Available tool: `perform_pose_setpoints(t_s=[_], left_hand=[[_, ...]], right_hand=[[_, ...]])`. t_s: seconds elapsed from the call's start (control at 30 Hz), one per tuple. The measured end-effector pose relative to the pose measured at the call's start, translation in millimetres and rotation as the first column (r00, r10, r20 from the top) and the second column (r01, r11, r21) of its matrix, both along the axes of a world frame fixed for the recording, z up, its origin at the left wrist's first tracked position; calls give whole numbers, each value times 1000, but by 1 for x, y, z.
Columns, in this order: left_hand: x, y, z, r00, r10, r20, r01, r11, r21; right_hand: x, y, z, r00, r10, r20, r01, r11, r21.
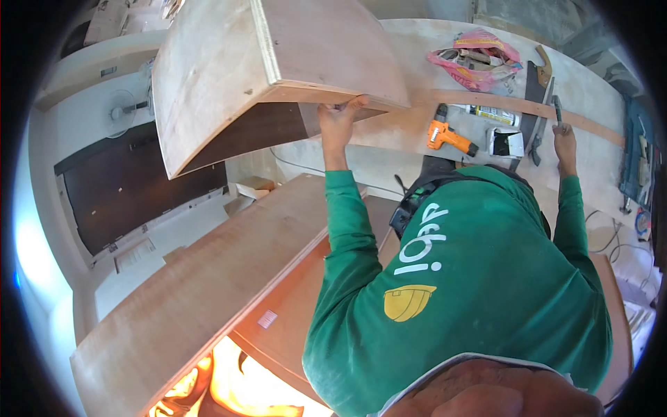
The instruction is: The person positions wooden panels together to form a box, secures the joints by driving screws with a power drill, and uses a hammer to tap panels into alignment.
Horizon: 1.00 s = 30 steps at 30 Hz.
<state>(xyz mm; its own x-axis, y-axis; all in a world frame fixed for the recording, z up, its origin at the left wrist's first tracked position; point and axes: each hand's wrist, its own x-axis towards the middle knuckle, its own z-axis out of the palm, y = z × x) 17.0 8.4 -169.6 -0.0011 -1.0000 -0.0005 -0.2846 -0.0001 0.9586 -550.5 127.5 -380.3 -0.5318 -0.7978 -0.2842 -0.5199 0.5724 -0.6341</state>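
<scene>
My left hand (338, 128) is closed on the lower edge of a large open plywood box (326, 48), fingers curled at its wooden rim. The box is tilted, and its dark hollow inside faces me. Out to the right, my right hand (564, 142) is wrapped round a slim dark tool (557, 108) pointing away from me; its kind cannot be made out. Close by on the worktable (417, 156) lie a handsaw with a wooden handle (544, 66) and another long tool with a dark handle (536, 151).
An orange cordless drill (448, 135), a small open white box (505, 142) and a tube (497, 115) lie between my hands. Beyond them are a long wooden strip (528, 105) and a pink bag of tools (479, 59). Long plywood panels (208, 278) stand at my left.
</scene>
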Motion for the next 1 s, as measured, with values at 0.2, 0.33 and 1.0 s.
perform_pose_setpoints(t_s=[0.2,0.33,1.0], left_hand=[[20,4,-103,949,-21,315,-12,995,101],[19,8,-191,878,-41,477,-47,984,171],[18,-19,-350,794,-162,586,124,987,105]], right_hand=[[-44,28,-64,988,-108,106,89,981,172],[-46,66,-63,1000,15,9,-16,994,109],[117,84,90,943,309,126,-333,892,306]])
